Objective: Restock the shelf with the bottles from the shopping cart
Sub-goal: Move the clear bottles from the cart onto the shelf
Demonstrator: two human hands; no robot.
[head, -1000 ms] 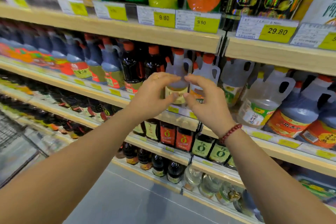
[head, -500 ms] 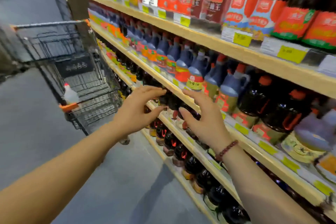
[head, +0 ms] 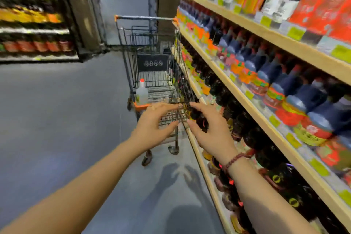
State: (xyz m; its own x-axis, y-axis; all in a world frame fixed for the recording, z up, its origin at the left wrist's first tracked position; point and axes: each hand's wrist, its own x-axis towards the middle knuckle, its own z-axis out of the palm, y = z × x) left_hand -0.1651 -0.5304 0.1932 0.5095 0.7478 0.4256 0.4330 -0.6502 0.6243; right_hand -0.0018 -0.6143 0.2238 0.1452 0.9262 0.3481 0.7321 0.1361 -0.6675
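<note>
Reaching out empty, the left hand (head: pixel 152 127) and right hand (head: pixel 210 131) hover with fingers spread, probably going for the clear red-capped bottle (head: pixel 141 92) standing in the shopping cart's (head: pixel 144 18) near corner, beside the shelf (head: pixel 247 100).

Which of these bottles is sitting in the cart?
The clear bottle with the red cap, upright in the cart at its near left corner; the others, dark or blue, stand on the shelves.
</note>
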